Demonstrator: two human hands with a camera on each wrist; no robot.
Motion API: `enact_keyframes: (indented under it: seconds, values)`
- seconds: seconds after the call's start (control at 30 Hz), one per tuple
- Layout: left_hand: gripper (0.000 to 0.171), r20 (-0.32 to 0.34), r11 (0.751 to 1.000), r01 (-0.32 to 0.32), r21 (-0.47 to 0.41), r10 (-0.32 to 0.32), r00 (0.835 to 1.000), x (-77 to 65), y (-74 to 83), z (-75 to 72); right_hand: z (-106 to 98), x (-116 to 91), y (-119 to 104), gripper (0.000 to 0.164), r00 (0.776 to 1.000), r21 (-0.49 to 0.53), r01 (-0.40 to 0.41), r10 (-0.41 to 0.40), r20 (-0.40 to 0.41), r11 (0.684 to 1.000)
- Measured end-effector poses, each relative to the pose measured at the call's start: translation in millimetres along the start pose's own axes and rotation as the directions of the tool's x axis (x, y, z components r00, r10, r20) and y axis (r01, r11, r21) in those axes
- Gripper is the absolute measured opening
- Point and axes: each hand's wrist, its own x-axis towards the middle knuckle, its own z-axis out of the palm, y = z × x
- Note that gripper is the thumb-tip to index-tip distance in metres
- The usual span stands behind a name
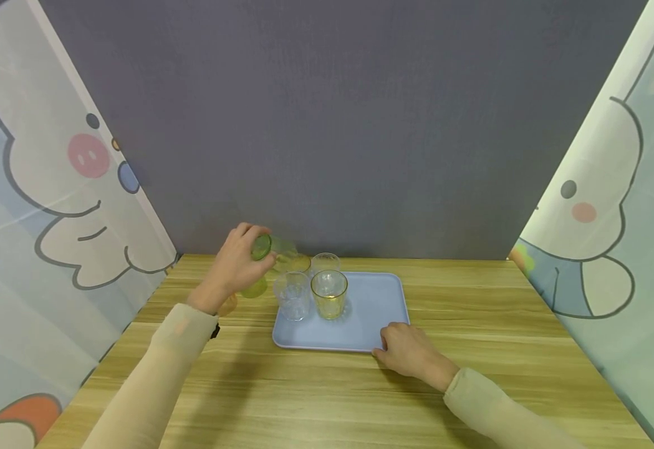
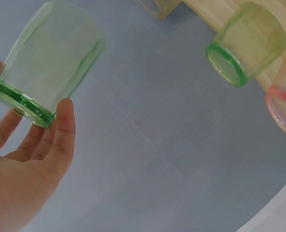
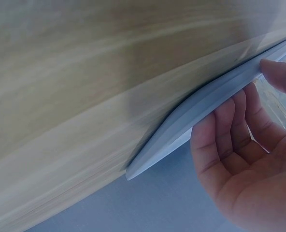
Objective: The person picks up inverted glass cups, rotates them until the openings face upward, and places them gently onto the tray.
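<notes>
My left hand [image 1: 242, 265] holds a green glass tumbler [image 2: 49, 58] by its base end, lifted and tilted, with its mouth towards the tray's back left. Below and beside that hand, another green tumbler [image 2: 247, 43] and a pinkish-orange tumbler [image 2: 284, 104] stand on the table. A pale blue tray [image 1: 371, 308] bears a clear tumbler [image 1: 293, 302] and a yellow one [image 1: 329, 296]. Behind these are a second clear tumbler [image 1: 325, 260] and an amber-rimmed one [image 1: 302, 263], partly hidden. My right hand [image 1: 408, 349] grips the tray's front right corner, fingers curled at its rim.
The wooden table [image 1: 304, 399] runs back to a dark grey panel [image 1: 327, 125]. Cartoon-printed curtains [image 1: 40, 187] flank it on the left and right. The glasses cluster on the tray's left half.
</notes>
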Motion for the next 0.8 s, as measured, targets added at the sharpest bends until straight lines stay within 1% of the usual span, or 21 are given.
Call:
enact_keyframes:
  seconds: [0.23, 0.47, 0.6, 0.67, 0.8]
  values:
    - [0.046, -0.060, 0.996, 0.003, -0.089, -0.008, 0.998, -2.5, 2.0, 4.6, -0.5, -0.2, -0.1, 0.030, 1.000, 0.005, -0.003, 0.003, 0.004, 1.000]
    - [0.045, -0.108, 0.992, -0.003, -0.127, -0.011, 0.994, -6.4, 1.4, 11.7, 0.7, 0.9, 0.2, 0.030, 1.000, 0.005, -0.004, 0.004, 0.003, 1.000]
    - [0.047, -0.140, 0.985, 0.005, -0.170, -0.029, 0.990, -8.1, 0.5, 15.6, 0.2, 1.1, 0.3, 0.029, 1.000, 0.013, -0.006, 0.006, 0.004, 1.000]
    - [0.047, -0.151, 0.981, 0.013, -0.193, -0.043, 0.988, -9.2, -0.1, 17.7, -0.4, 0.8, 0.3, 0.029, 1.000, 0.021, -0.007, 0.007, 0.007, 1.000]
    - [0.046, -0.160, 0.977, 0.016, -0.215, -0.051, 0.986, -11.6, -1.7, 21.4, -0.8, 0.2, 0.5, 0.028, 1.000, 0.032, -0.011, 0.010, 0.014, 0.999]
